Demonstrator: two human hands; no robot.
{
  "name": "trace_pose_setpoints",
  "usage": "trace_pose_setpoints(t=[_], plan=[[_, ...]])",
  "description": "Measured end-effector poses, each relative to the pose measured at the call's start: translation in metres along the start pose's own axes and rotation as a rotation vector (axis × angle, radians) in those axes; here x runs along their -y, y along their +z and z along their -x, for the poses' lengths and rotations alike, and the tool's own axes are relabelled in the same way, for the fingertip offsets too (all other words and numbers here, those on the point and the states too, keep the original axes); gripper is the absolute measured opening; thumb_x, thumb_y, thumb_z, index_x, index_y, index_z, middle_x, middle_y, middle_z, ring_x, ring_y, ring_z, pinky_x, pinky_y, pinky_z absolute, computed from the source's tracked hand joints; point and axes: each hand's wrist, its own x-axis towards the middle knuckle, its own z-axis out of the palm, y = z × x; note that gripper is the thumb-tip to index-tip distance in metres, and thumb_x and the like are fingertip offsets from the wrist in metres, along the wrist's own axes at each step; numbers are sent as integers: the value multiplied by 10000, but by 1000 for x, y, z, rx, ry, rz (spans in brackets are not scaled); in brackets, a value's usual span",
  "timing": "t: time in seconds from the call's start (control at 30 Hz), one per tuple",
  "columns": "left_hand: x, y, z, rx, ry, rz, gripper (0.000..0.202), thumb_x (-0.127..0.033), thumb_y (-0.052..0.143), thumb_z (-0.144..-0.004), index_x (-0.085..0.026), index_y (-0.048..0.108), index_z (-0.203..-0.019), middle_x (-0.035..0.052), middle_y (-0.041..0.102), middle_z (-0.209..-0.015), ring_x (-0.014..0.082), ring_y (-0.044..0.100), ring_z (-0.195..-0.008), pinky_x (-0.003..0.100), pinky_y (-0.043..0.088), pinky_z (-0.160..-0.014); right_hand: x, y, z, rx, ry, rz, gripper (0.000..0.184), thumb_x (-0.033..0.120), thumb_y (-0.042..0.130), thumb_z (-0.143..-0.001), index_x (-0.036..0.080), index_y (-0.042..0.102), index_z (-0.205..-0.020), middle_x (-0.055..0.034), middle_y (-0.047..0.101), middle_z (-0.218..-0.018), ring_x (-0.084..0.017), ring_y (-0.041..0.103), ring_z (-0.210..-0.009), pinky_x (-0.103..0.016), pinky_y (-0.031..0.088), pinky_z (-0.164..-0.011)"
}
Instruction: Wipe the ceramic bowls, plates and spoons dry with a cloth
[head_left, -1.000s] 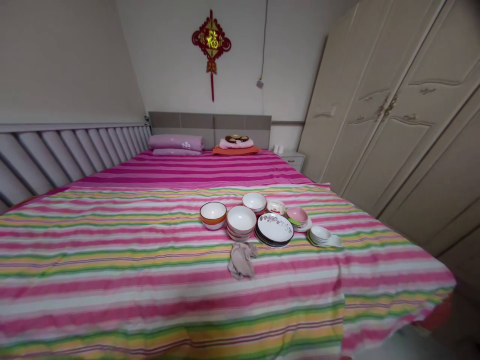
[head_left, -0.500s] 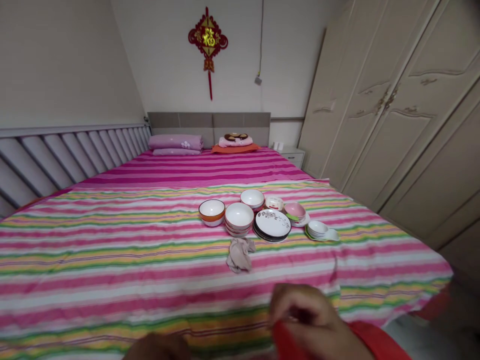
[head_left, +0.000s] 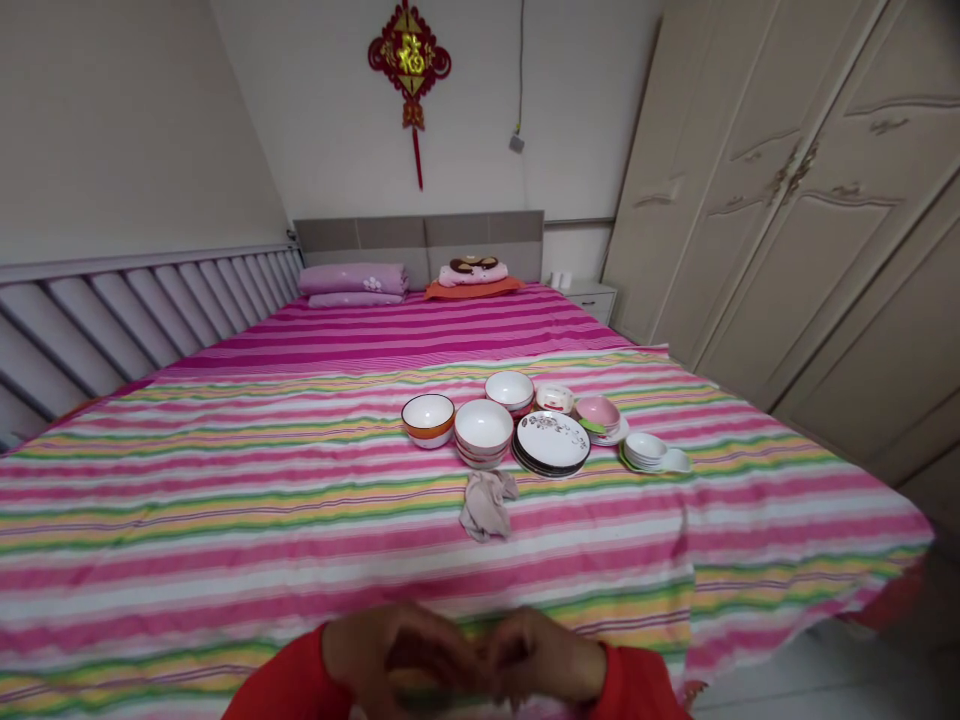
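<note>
Both hands are low in the middle of the view, in red sleeves and blurred, with their fingers meeting or nearly touching. My left hand (head_left: 394, 650) bends toward the right one; the blur hides whether its fingers grip anything. On my right hand (head_left: 544, 655) the fingers are curled together, and anything inside them is hidden. Beyond the hands, a crumpled pale cloth (head_left: 487, 505) lies on the striped sheet (head_left: 285, 560). Behind it stand a stack of white bowls (head_left: 484, 430), an orange-banded bowl (head_left: 428, 418) and a stack of dark-rimmed flowered plates (head_left: 553, 442).
Farther back are another bowl stack (head_left: 509, 390), a lidded white dish (head_left: 555, 398) and a pink bowl (head_left: 598, 412). Small white dishes (head_left: 646, 447) sit to the right. A bed rail (head_left: 135, 310) runs along the left; a wardrobe (head_left: 810, 240) stands right.
My left hand has come up farther into view, and my right hand has moved left to meet it. Red fabric seen at my right fingers no longer shows there. The view has shifted slightly.
</note>
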Motion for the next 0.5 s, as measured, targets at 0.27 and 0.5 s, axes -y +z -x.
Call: trace_pose_setpoints(t=[0.27,0.5], plan=[[-37,-94,-60,-813,29,600,419,-505,570,-766,-179,568,-1029,115,519,-1213,269,499,-1126,482,422,-919,40,-79,-43,-842,-416,-292,433,512,696,-661,181,695,-941,-79,686,-1022,-238,589,-986,-357,433,-858],[-51,-141,-118,-954,-68,595,551,-597,623,-664,-228,519,-1060,60,545,-995,211,556,-816,550,426,-858,52,-83,-100,-740,-465,-461,480,513,638,-724,199,630,-1087,-52,630,-1163,-225,545,-1098,-322,438,-886]])
